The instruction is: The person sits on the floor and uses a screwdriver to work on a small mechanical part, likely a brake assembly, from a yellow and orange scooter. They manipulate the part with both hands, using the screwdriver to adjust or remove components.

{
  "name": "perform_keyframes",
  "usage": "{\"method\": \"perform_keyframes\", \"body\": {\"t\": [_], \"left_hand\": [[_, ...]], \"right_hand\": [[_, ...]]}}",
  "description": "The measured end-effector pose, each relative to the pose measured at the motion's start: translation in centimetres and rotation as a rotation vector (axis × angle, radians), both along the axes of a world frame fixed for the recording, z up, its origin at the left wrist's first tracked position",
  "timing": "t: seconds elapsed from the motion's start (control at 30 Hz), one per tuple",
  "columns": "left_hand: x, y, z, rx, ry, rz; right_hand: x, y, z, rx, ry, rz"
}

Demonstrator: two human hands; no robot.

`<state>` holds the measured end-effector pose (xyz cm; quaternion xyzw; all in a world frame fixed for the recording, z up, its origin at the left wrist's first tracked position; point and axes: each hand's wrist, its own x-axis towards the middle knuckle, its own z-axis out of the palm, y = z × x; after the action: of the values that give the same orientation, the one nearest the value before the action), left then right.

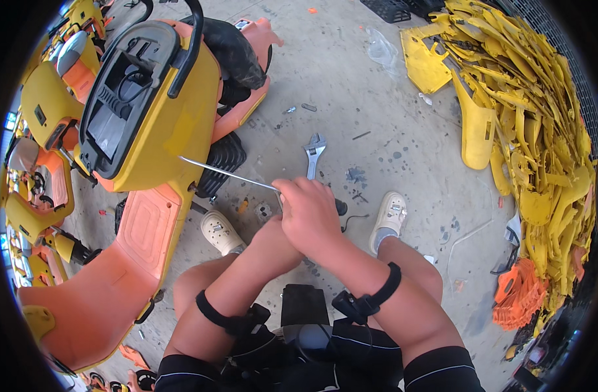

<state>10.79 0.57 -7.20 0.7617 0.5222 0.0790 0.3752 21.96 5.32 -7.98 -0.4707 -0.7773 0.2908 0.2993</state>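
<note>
My right hand (310, 215) is closed around the near end of a long thin metal rod (227, 174), whose far end reaches the lower yellow shell (181, 130) of a scooter at my left. My left hand (279, 245) is closed just below it and partly behind it; what it grips is hidden. Beyond my hands a silver adjustable wrench (315, 153) lies on the concrete floor, partly covered by them. A black cylindrical piece (341, 208) shows at the right edge of my right hand. The scooter has a black-rimmed top (165, 49) and an orange footboard (149, 228).
A large heap of yellow plastic panels (541, 130) fills the right side, with orange pieces (518, 294) at its lower end. Other yellow and orange scooters (44, 111) stand along the far left. My feet (389, 215) are on the floor, scattered with small scraps and a plastic bag (381, 49).
</note>
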Motion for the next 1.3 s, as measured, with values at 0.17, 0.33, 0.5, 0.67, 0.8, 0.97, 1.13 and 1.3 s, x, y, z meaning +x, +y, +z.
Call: {"method": "perform_keyframes", "body": {"t": [0.17,0.33,0.5,0.67,0.8,0.97,1.13,1.3], "left_hand": [[1.7,-0.3,-2.6,0.126,-0.066,0.077],[2.9,-0.7,-2.7,0.125,-0.066,0.146],[2.0,-0.6,-0.2,0.006,0.136,-0.035],[0.8,1.5,1.3,-0.276,0.149,-0.006],[1.6,-0.8,-3.7,0.125,-0.196,0.232],[5.1,-1.6,-5.6,0.443,-0.168,0.285],[5.2,-1.9,-3.5,0.371,-0.085,0.113],[3.4,-1.5,7.2,0.215,0.261,-0.251]], "right_hand": [[-1.5,-1.8,2.2,0.031,0.164,0.013],[-1.0,0.1,1.0,0.094,-0.012,0.041],[1.2,1.4,-1.3,0.04,-0.094,-0.046],[1.0,0.7,0.2,0.067,-0.049,-0.07],[-0.1,0.0,1.3,0.123,-0.047,-0.001],[-1.0,0.4,1.4,0.184,-0.062,0.042],[-0.1,1.7,-0.9,0.148,-0.184,0.062],[4.9,4.6,-1.4,0.163,-0.305,-0.025]]}}
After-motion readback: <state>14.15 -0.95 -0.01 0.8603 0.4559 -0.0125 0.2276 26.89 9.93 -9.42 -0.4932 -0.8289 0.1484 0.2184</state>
